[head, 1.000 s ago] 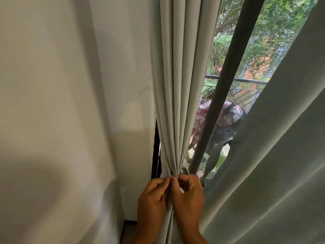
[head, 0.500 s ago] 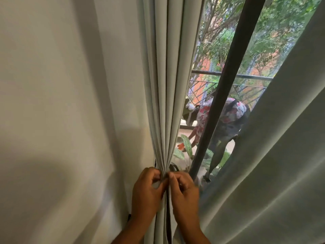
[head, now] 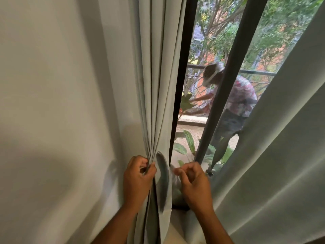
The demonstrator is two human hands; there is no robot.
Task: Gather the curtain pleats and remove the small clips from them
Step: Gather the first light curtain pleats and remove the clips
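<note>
The pale grey-green curtain point(head: 158, 85) hangs in narrow pleats at centre. My left hand point(head: 139, 178) is closed around the gathered pleats, low down. One loose fold point(head: 162, 175) bulges out just right of that grip. My right hand point(head: 193, 184) is a little to the right, off the fabric, with thumb and forefinger pinched together. At its fingertips is a small pale, blurred piece point(head: 173, 168) that looks like a clip. No other clip shows on the pleats.
A white wall point(head: 52, 103) fills the left. A second curtain panel point(head: 281, 155) slants across the right. Dark window frame bars point(head: 228, 85) stand behind the pleats. Outside on the balcony, a person point(head: 242, 97) bends over leafy plants point(head: 186, 143).
Both hands were pinched together on the pleats. Now my right hand has pulled away to the right, and a fold has sprung loose. My view has shifted left.
</note>
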